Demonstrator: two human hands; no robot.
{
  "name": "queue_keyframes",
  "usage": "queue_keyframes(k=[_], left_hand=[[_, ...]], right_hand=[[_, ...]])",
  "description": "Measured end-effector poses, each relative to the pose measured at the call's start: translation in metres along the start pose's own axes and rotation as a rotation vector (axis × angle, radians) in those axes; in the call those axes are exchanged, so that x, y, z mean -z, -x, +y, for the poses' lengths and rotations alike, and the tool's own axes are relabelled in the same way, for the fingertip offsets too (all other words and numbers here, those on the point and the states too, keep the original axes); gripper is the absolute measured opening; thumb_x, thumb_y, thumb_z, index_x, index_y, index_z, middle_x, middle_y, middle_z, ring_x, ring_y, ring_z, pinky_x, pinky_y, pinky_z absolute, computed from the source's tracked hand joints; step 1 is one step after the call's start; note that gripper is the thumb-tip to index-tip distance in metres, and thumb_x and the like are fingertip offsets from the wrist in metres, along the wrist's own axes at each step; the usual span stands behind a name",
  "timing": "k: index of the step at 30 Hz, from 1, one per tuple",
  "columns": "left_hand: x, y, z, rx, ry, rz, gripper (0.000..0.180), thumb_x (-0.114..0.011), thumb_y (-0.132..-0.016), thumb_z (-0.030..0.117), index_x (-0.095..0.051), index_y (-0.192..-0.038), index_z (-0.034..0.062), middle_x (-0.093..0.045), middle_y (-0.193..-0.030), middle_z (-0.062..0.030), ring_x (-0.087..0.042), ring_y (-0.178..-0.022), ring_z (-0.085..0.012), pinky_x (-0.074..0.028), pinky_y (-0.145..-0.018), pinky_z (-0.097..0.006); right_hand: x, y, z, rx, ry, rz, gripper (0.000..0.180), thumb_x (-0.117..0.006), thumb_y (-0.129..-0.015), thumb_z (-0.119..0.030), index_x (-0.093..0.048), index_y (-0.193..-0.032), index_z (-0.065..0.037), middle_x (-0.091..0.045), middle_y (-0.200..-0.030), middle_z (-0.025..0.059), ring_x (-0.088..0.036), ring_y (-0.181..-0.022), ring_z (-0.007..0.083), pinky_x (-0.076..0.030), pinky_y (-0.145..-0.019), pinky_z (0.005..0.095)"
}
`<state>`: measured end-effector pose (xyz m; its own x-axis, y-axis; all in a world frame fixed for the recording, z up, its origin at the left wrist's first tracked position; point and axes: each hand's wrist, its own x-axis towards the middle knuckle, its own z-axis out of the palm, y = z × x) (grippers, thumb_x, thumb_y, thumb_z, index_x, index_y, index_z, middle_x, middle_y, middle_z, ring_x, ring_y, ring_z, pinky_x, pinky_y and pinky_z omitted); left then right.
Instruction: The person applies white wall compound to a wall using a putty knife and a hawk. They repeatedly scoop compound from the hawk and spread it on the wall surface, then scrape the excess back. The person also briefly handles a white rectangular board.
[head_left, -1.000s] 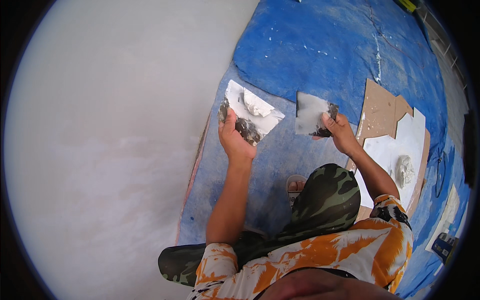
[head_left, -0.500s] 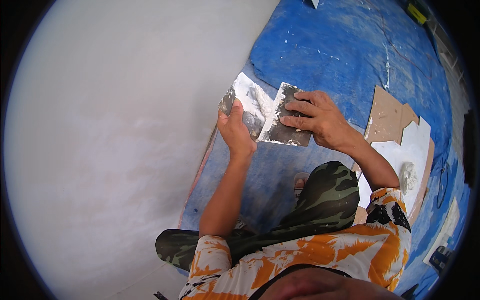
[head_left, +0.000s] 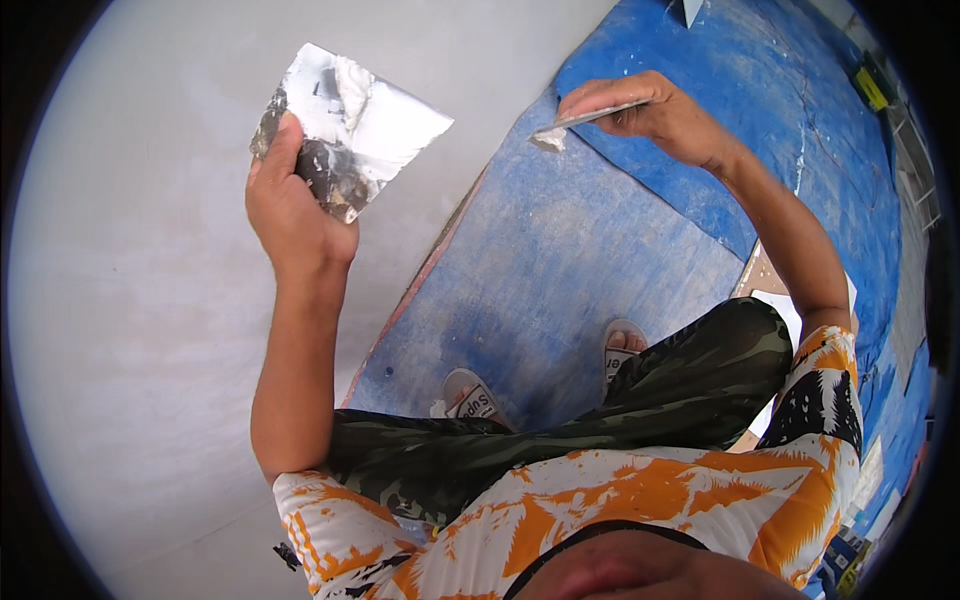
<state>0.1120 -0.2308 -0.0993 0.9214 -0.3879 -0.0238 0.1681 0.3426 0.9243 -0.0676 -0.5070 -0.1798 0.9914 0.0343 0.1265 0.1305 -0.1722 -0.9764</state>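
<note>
My left hand (head_left: 292, 205) grips a square metal plaster hawk (head_left: 352, 125), raised in front of the pale grey wall (head_left: 150, 300). A lump of white putty (head_left: 352, 78) sits on the plate. My right hand (head_left: 655, 115) holds a flat metal putty blade (head_left: 585, 122) almost edge-on, its tip carrying a dab of white putty (head_left: 548, 140), close to the line where wall meets blue floor covering. The two hands are well apart.
A blue tarp (head_left: 600, 230) covers the floor, smeared with white. My feet in sandals (head_left: 470, 395) stand on it beside the wall's base. Cardboard and a white sheet (head_left: 775, 295) lie to the right. Small tools lie at the far upper right (head_left: 872, 85).
Both hands have separated: the left lifted the hawk up and to the left, the right drew the blade away to the right and turned it edge-on. The view swung toward the wall.
</note>
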Motion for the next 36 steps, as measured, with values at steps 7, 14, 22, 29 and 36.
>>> queue_keyframes(k=[7,14,22,29,36], left_hand=[[0.093,0.101,0.054,-0.255,-0.210,0.362,0.032,-0.048,-0.102,0.016,-0.052,-0.124,-0.0066,-0.059,-0.096,-0.0070,-0.048,-0.069,-0.0136,-0.042,-0.050,-0.022],[0.131,0.140,0.064,-0.221,-0.200,0.440,0.024,-0.047,-0.103,0.020,-0.054,-0.109,-0.0024,-0.050,-0.081,-0.0032,-0.031,-0.056,-0.0077,-0.026,-0.037,-0.021],[0.140,0.159,0.061,-0.142,-0.159,0.275,0.032,-0.047,-0.103,0.021,-0.051,-0.123,-0.0027,-0.056,-0.078,-0.0034,-0.035,-0.049,-0.0056,-0.029,-0.033,-0.018],[0.132,0.160,0.061,-0.127,-0.045,0.498,0.033,-0.044,-0.103,0.020,-0.050,-0.124,-0.0052,-0.049,-0.065,-0.0020,-0.031,-0.039,-0.0064,-0.027,-0.030,-0.020],[0.128,0.163,0.059,-0.096,-0.051,0.423,0.032,-0.044,-0.102,0.019,-0.049,-0.123,-0.0052,-0.049,-0.066,-0.0028,-0.033,-0.040,-0.0063,-0.028,-0.030,-0.020]], right_hand=[[-0.069,-0.038,0.190,-0.456,-1.158,-0.054,0.042,-0.052,-0.092,-0.006,-0.049,-0.133,0.002,-0.062,-0.126,0.0166,-0.065,-0.111,0.0273,-0.045,-0.102,0.0564],[-0.236,-0.058,0.321,-0.565,-1.209,0.705,0.033,-0.056,-0.092,-0.008,-0.054,-0.124,-0.001,-0.067,-0.111,0.0138,-0.069,-0.097,0.0266,-0.057,-0.085,0.0512],[-0.264,-0.141,0.306,-0.559,-0.949,1.069,0.030,-0.053,-0.083,-0.004,-0.058,-0.112,0.002,-0.066,-0.091,0.0149,-0.067,-0.081,0.0250,-0.057,-0.063,0.0385],[-0.258,-0.150,0.292,-0.435,-0.628,1.127,0.040,-0.050,-0.080,-0.005,-0.056,-0.119,0.002,-0.066,-0.095,0.0172,-0.066,-0.089,0.0309,-0.056,-0.065,0.0385],[-0.238,-0.132,0.326,-0.596,-0.888,1.026,0.042,-0.051,-0.081,-0.004,-0.053,-0.123,0.002,-0.066,-0.098,0.0151,-0.067,-0.084,0.0284,-0.057,-0.056,0.0383]])
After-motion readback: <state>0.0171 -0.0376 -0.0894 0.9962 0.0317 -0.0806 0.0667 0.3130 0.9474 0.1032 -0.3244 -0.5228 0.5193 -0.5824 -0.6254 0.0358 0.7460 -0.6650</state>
